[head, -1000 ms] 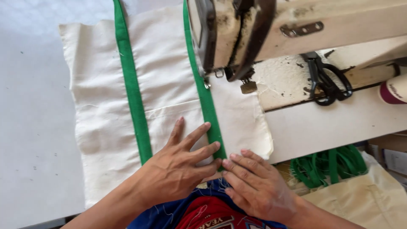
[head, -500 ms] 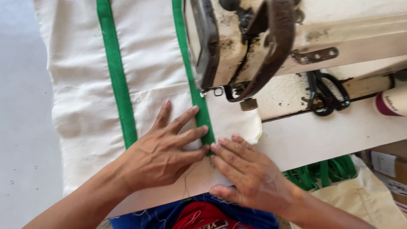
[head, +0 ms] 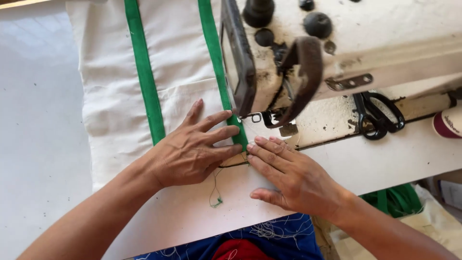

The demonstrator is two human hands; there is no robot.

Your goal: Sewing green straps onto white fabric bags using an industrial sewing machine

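Observation:
A cream fabric panel (head: 110,96) with two green straps lies flat on the white sewing table. My left hand (head: 190,151) presses flat on the fabric, fingers spread, fingertips touching the right green strap (head: 216,58) near its lower end. My right hand (head: 288,175) rests flat beside it, fingertips meeting the left hand's at the strap end, just in front of the presser foot (head: 284,126) of the worn cream sewing machine (head: 375,43). The left green strap (head: 144,77) runs parallel further left. A loose green thread (head: 215,192) trails below the hands.
Black scissors (head: 380,115) lie on the machine bed at right. A thread cone (head: 447,123) sits at the far right edge. Green strapping (head: 394,200) and cream fabric are piled below the table at lower right. White tabletop (head: 38,144) extends left.
The fabric has slid away from me under the machine, and both hands moved forward with it, closer to the presser foot. The view has moved nearer to the machine head.

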